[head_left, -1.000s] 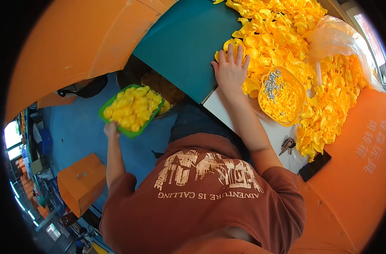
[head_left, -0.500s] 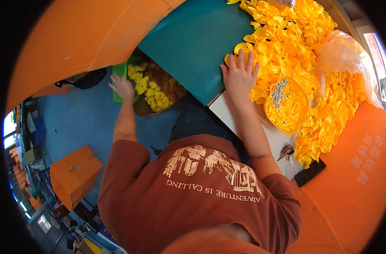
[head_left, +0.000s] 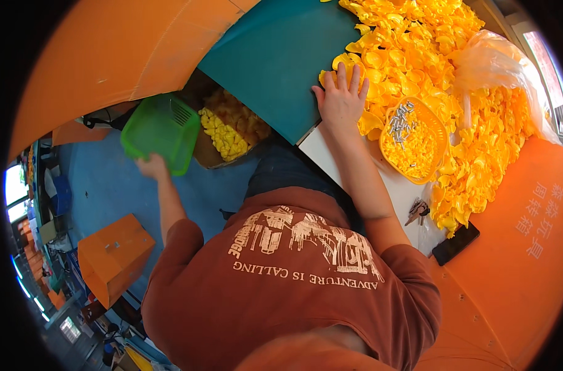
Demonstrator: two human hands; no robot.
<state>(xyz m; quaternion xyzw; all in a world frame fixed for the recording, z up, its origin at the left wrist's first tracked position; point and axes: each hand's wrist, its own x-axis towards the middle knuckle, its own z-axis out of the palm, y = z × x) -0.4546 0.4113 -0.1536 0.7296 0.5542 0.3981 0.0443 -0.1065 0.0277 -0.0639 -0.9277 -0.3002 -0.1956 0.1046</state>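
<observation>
A green plastic basket is held up by my left hand, whose fingers grip its near left rim. Only a slotted inner side shows in it, and I see nothing inside. Just right of the basket stands an open box with yellow pieces in its near part and brownish-orange ones farther in. My right hand lies flat with fingers spread, at the edge of a heap of yellow curved plastic pieces, beside the teal board. It holds nothing.
Right of my right forearm, a yellow basket holds small yellow parts and metal pins. Keys and a black phone lie nearer me. A clear plastic bag rests on the heap. An orange box stands on the blue floor.
The green basket has come up and left away from the box, tipped in my left hand. The yellow pieces now sit lower and flatter in the box. My right hand has barely shifted.
</observation>
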